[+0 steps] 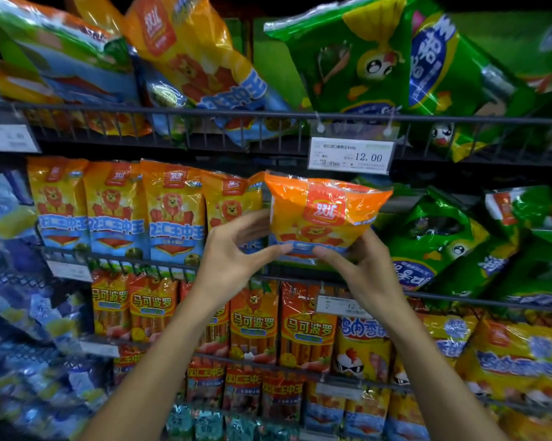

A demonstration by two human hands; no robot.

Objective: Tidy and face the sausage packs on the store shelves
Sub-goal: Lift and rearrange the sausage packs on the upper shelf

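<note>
So, wire shelves [173,111] run w/ front rails, packed w/ sausage packs: green packs [357,58] tilted up top right, upright orange lion packs [115,208] in middle row left. Orange sausage pack [322,214] sits mid-shelf just right of that row, long axis upright, top folded toward camera, logo facing out. Left hand [233,256] & right hand [360,265] both pinch its lower edge. Price tag [351,155] reads 12.00.
</note>
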